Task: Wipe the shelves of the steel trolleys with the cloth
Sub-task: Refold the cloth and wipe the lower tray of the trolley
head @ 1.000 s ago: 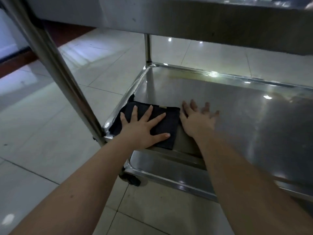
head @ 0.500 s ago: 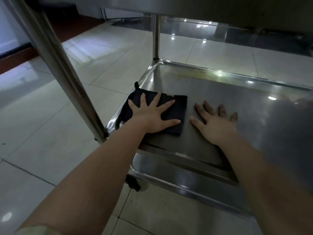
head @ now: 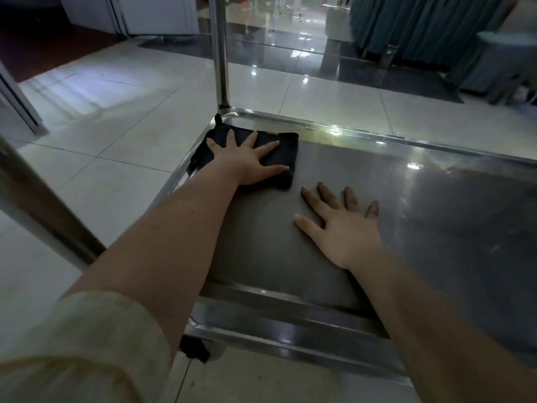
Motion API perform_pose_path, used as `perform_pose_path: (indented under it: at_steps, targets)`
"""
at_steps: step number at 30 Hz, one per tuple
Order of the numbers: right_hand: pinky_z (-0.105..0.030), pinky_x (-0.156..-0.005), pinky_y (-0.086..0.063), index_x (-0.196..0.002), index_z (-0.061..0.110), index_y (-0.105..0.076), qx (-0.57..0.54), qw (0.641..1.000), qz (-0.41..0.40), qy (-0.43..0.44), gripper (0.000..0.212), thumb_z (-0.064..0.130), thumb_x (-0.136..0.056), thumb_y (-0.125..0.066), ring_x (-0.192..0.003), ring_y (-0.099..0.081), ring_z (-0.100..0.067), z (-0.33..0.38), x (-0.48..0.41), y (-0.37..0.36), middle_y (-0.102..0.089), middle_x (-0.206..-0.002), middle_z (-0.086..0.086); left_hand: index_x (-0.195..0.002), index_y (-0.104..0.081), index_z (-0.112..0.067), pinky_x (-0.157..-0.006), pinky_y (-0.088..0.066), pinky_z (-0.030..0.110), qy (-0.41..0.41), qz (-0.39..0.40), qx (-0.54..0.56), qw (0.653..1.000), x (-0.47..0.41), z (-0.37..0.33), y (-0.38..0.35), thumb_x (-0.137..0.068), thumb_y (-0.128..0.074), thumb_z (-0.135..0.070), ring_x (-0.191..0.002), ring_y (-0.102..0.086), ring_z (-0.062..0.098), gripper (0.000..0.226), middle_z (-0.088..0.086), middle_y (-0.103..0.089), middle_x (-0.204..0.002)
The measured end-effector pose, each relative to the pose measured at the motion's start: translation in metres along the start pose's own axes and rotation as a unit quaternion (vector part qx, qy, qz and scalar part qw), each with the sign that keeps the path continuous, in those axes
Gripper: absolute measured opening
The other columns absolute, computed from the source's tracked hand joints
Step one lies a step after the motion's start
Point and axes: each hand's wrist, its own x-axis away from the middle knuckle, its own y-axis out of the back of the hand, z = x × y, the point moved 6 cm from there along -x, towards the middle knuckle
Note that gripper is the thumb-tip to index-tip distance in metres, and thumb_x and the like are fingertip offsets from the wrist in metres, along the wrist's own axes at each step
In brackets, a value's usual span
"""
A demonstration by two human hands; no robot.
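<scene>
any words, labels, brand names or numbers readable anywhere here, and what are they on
No text can be read anywhere in this view.
Dark cloth: a small pale patch at its far edge, perhaps a tag, too small and blurred to read.
Steel shelf and trolley post: no marking shows, only light reflections.
Background beyond the trolley: too dark and blurred to tell.

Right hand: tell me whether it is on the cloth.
No, the right hand lies flat on the bare shelf, apart from the cloth under the left hand.
</scene>
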Motion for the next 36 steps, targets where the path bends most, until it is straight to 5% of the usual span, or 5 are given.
perform_pose_path:
  at_steps: [11, 26, 36]
  targets:
    - [-0.069, -0.111, 0.0, -0.146, 0.056, 0.006, 0.001, 1.0, 0.018, 0.012, 0.073, 0.082, -0.078, 0.0, -0.15, 0.003, -0.03, 0.008, 0.015, 0.004, 0.004, -0.162, 0.02, -0.127, 0.023, -0.075, -0.099, 0.023, 0.07, -0.003, 0.014, 0.04, 0.999, 0.207, 0.013, -0.046, -0.055, -0.002, -0.102, -0.141, 0.031, 0.036, 0.081, -0.015, 0.026, -0.158]
    - [-0.068, -0.112, 0.001, -0.148, 0.054, 0.0, -0.004, 1.0, 0.01, 0.006, 0.076, 0.083, -0.078, -0.003, -0.15, 0.003, -0.03, 0.01, 0.016, 0.004, 0.001, -0.162, 0.019, -0.142, 0.004, -0.065, -0.1, 0.011, 0.078, 0.041, 0.009, 0.019, 0.999, 0.036, -0.004, -0.006, -0.058, -0.011, -0.101, -0.146, 0.017, 0.042, 0.093, -0.006, 0.009, -0.164]
    - [-0.07, -0.109, 0.003, -0.149, 0.053, -0.003, -0.013, 1.0, 0.026, 0.002, 0.072, 0.083, -0.084, -0.013, -0.15, 0.003, -0.03, 0.009, 0.014, 0.008, -0.001, -0.162, 0.019, -0.122, 0.025, -0.078, -0.102, 0.013, 0.073, 0.027, 0.023, 0.023, 0.999, 0.152, 0.007, -0.034, -0.048, 0.0, -0.105, -0.145, 0.021, 0.037, 0.082, -0.016, 0.018, -0.161]
